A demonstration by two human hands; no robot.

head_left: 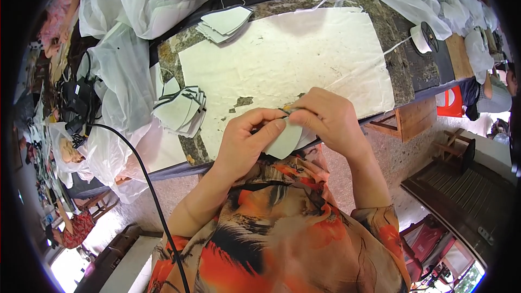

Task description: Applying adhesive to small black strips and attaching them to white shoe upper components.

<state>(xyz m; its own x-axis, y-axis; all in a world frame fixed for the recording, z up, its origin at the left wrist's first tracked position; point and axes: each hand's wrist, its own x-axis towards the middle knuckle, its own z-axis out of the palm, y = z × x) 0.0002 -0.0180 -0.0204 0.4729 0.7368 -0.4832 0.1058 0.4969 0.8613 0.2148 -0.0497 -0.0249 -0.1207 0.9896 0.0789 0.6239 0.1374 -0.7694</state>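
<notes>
Over the near edge of the table I hold a pale grey-green, pointed fabric piece [284,142] between both hands. My left hand [244,137] is closed, thumb and forefinger pinching its dark upper edge. My right hand [330,121] is closed too, its fingertips meeting the left ones at that edge; what exactly they grip there is hidden. A fanned stack of similar pale pieces with dark edging [182,109] lies to the left of my left hand. Another stack of such pieces [227,20] rests farther back on the table.
A worn white sheet [293,57] covers much of the tabletop. At the right, a spool of white tape [422,39] stands with its strand running onto the sheet. Translucent plastic bags [122,0] heap along the back and left. A black cable [142,165] crosses at my left.
</notes>
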